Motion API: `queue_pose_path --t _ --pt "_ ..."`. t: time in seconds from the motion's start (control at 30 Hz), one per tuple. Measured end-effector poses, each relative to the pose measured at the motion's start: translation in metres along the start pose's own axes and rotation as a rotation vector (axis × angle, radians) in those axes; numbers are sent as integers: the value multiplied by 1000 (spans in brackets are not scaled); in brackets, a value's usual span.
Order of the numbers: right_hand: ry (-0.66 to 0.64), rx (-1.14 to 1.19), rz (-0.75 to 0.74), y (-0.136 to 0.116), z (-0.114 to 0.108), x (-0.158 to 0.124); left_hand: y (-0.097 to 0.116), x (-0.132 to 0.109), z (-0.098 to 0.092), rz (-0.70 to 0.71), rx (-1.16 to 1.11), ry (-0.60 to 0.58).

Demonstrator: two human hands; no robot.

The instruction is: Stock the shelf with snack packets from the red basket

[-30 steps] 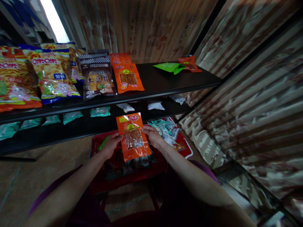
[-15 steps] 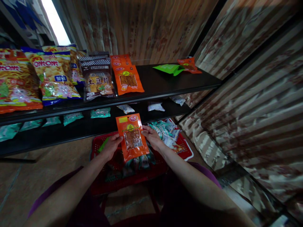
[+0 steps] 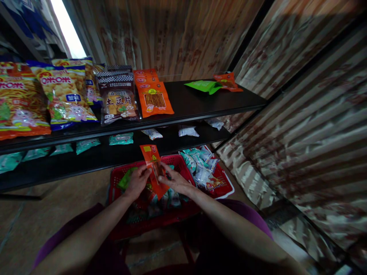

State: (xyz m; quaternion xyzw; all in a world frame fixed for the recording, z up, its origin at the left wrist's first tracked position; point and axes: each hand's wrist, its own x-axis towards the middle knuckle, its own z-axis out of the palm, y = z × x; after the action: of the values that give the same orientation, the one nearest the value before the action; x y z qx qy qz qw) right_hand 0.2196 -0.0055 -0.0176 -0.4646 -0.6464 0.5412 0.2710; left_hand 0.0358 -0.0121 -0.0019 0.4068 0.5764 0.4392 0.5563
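Between my two hands is an orange snack packet (image 3: 155,173) with a clear window, turned partly edge-on. My left hand (image 3: 138,180) pinches its left edge. My right hand (image 3: 175,179) grips the right side, thumb on the front and the other fingers behind. The packet hangs above a red basket (image 3: 114,181) that holds small wrapped snacks and a green packet (image 3: 124,180). On the shelf above, more orange snack packets (image 3: 155,101) lie stacked beside dark potato-slice bags (image 3: 119,101).
A second red basket (image 3: 229,190) with wrapped snacks stands to the right. Puffed-snack bags (image 3: 67,95) fill the upper black shelf's left end; a green packet (image 3: 205,86) lies at its right. Small teal packets (image 3: 121,138) sit on the lower shelf. Corrugated curtain (image 3: 301,126) covers the right side.
The orange packet has swung from facing me to partly edge-on and sunk slightly. My right hand has moved left and down along it, closer to my left hand.
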Motion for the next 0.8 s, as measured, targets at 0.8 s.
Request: queue_pose_path --t 0.8 --pt "177 905 368 -7 16 -1 0 16 -19 119 55 376"
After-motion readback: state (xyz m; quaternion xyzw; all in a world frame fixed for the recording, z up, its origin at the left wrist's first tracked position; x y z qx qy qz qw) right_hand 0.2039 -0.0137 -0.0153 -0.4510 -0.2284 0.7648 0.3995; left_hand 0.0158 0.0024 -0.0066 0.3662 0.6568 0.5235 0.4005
